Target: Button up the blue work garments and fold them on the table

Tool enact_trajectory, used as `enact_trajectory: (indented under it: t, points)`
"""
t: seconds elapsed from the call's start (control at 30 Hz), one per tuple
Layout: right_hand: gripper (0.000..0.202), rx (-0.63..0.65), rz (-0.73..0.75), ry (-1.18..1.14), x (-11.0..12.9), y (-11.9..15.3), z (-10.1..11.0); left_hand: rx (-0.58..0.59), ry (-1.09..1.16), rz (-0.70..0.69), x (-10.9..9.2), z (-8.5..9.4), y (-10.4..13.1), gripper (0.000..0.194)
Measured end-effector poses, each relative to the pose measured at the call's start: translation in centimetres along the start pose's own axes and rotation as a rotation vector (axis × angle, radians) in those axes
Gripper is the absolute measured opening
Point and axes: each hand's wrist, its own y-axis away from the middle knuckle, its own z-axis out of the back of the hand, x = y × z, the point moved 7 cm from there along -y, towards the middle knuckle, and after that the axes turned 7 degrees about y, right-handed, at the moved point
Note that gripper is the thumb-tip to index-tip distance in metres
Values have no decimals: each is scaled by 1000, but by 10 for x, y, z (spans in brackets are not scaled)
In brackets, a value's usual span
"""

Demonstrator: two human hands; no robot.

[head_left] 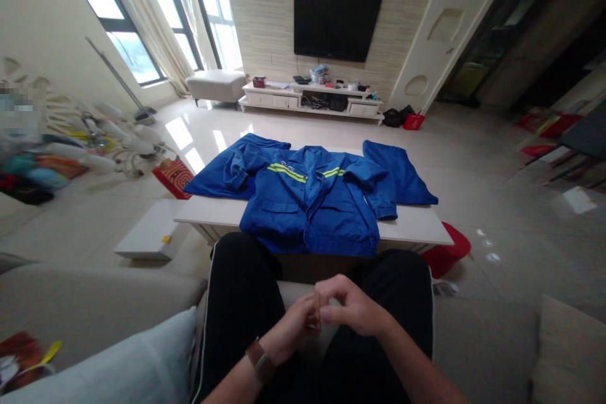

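My hands meet above my lap, short of the table's near edge. My right hand (353,306) is closed, its thumb and bent fingers round the fingertips of my left hand. My left hand (292,327) has its fingers curled together, partly hidden behind the right; whether anything small lies in them does not show. A brown strap (260,358) circles the left wrist. In front, a blue work jacket (284,202) with yellow-green stripes lies spread on the white table (416,231), its hem over the near edge. Folded blue cloth lies left (213,170) and right (402,170) of it.
Red stools stand at the table's left (173,177) and right (449,249). A low white box-like stand (151,230) is at the left. A grey-blue cushion (137,360) lies on the sofa beside me. A TV cabinet (274,100) stands along the far wall.
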Motion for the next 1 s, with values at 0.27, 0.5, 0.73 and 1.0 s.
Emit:
enact_trajectory:
  t: [0.27, 0.5, 0.73, 1.0]
  points:
    - [23, -157, -435, 949, -108, -42, 79, -445, 291, 21, -35, 54, -89, 4]
    - [43, -112, -507, 1159, -174, -94, 88, -638, 366, -37, -34, 79, -165, 19]
    - [12, -370, -391, 748, -170, -91, 144, -702, 466, -113, -31, 87, -208, 19]
    - [22, -820, -190, 330, -128, -53, 197, -537, 621, -233, -37, 57, -196, 10]
